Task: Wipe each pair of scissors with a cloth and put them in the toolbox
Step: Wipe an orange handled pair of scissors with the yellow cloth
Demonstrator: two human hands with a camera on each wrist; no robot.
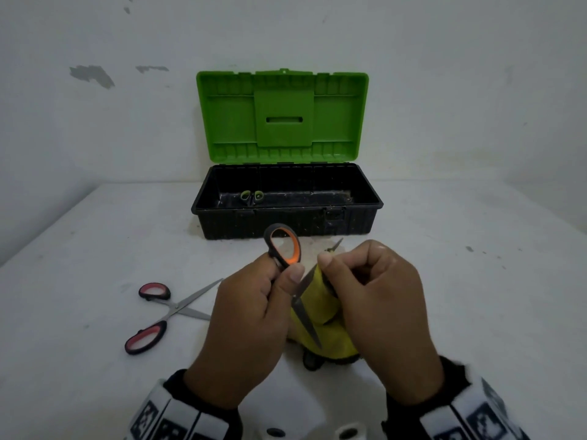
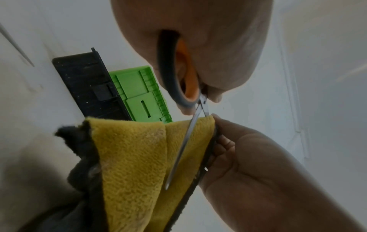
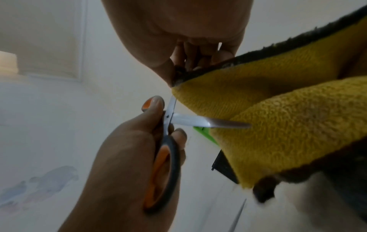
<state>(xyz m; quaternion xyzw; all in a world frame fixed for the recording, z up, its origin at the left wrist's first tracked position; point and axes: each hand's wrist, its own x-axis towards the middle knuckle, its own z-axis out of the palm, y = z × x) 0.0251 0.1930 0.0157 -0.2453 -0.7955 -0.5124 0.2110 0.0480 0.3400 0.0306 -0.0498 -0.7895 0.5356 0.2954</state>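
Note:
My left hand [image 1: 273, 281] grips the orange-and-black handle of a pair of scissors [image 1: 283, 247], blades spread apart. One bare blade [image 1: 306, 315] points down toward me. My right hand [image 1: 330, 268] pinches a yellow cloth [image 1: 320, 306] round the other blade, whose tip [image 1: 337, 244] pokes out beyond the fingers. The wrist views show the same hold: scissors [image 2: 178, 70], cloth [image 2: 135, 157], scissors [image 3: 168, 157], cloth [image 3: 278, 117]. The toolbox [image 1: 286, 222], black with a raised green lid, stands open behind my hands. Green-handled scissors [image 1: 252, 195] lie inside it.
Red-and-black-handled scissors [image 1: 165, 312] lie spread open on the white table [image 1: 476, 281], left of my left hand. A white wall rises right behind the toolbox. The table's left edge [image 1: 47, 230] runs diagonally toward the far corner.

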